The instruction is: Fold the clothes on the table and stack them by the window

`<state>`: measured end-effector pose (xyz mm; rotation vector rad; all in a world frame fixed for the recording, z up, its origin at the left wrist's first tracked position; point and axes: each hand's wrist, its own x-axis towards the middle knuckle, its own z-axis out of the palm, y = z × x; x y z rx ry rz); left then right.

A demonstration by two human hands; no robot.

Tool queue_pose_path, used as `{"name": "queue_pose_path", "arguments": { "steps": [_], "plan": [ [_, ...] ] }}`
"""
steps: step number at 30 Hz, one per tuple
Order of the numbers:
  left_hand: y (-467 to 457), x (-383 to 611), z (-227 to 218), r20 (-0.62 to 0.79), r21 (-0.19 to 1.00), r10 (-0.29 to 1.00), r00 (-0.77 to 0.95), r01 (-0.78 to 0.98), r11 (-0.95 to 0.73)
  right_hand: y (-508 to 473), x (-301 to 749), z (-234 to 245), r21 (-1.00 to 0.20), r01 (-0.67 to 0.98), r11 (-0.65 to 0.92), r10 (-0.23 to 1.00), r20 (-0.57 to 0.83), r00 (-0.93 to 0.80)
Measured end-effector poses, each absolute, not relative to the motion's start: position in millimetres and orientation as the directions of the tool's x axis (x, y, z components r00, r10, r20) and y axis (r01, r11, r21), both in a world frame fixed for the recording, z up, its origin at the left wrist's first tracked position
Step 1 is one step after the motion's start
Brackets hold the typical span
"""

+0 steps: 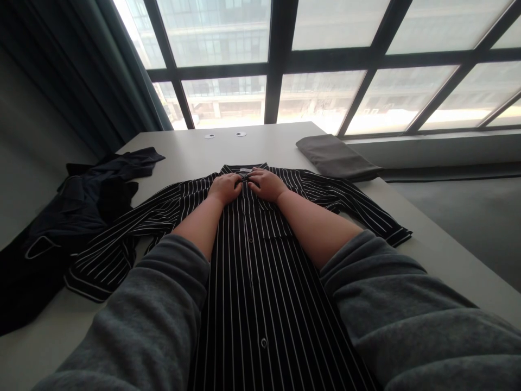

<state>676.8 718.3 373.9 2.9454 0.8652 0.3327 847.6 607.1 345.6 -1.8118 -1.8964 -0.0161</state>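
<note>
The fingers (237,181) of the left hand (225,188) and of the right hand (266,184) are curled nearly closed and meet tip to tip. They pinch the front of the striped shirt (260,282) just below its collar (243,169); whether a button sits between them cannot be told. The shirt lies flat, face up, on the worktop (277,144), its body running from the fingers back toward the person. One shirt sleeve (358,209) is spread to the right of the fingers and the other (122,244) to the left, rumpled at its outer end. Judged from its drape, the fabric is light, thin and limp: it should sag wherever unsupported and slide easily on the smooth surface, but it is not fragile. The firmest holds are probably the collar, the shoulders on either side of the fingers, and the buttoned placket (250,239), where layers are doubled. A heap of dark garments (81,206) lies left of the fingers, against the left sleeve. A folded grey cloth (337,157) lies to the right and beyond, apart from the shirt. Two small round discs (209,136) sit near the far edge. The right worktop edge passes close to the right cuff, so free surface lies mainly beyond the fingers.
</note>
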Motion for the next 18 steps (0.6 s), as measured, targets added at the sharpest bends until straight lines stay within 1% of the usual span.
{"name": "queue_pose_path", "arguments": {
  "steps": [2,6,8,13,18],
  "plan": [
    [717.8,677.4,373.8,0.183,0.107,0.549,0.815,0.539,-0.835,605.1,845.7,347.8,-0.339,0.938,0.074,0.926,0.372,0.062],
    [717.3,678.0,372.7,0.177,0.108,0.575,0.799,0.565,-0.818,602.0,843.4,351.0,-0.338,0.941,0.003,0.945,0.31,0.108],
    [718.1,677.8,371.4,0.182,0.107,0.564,0.806,0.554,-0.826,601.7,843.5,350.9,-0.36,0.933,-0.012,0.946,0.297,0.127],
    [723.2,677.6,368.3,0.137,0.051,0.516,0.846,0.514,-0.856,603.3,845.8,348.4,-0.44,0.898,-0.023,0.931,0.318,0.18],
    [726.3,679.4,369.1,0.063,0.015,0.53,0.845,0.531,-0.847,604.0,846.9,347.3,-0.438,0.899,-0.014,0.943,0.294,0.158]
  ]
}}
